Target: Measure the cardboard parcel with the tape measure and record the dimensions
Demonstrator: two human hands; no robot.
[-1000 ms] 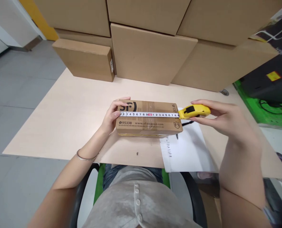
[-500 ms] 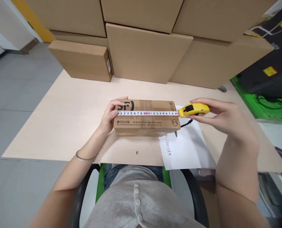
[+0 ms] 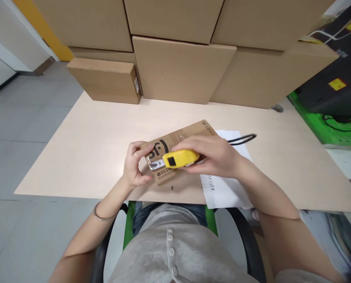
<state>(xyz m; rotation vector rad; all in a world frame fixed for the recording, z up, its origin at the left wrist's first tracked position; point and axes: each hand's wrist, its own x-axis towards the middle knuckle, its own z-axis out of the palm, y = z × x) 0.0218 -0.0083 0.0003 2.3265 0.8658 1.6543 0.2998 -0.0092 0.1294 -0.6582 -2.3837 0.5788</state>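
Note:
A small brown cardboard box [image 3: 193, 131] with black SF print lies tilted on the desk, its left end towards me. My left hand [image 3: 135, 165] grips that left end, with fingers on the top and the thumb near the lower corner. In my right hand [image 3: 215, 155] is a yellow tape measure [image 3: 181, 158], held over the middle of the box. A short length of its white blade [image 3: 157, 164] shows between the case and the box's left edge. My right hand hides part of the box. A black cord loop [image 3: 243, 139] sticks out behind that hand.
White paper [image 3: 225, 196] with writing lies under the right forearm. Large cartons [image 3: 184, 70] are stacked along the back of the desk [image 3: 75, 157], with a flatter carton [image 3: 113, 82] at left. A black machine [image 3: 331, 78] stands on a green surface at right.
My right hand has moved left with the tape measure, and the long blade has run back to a short piece. The box has turned, its right end swinging away from me.

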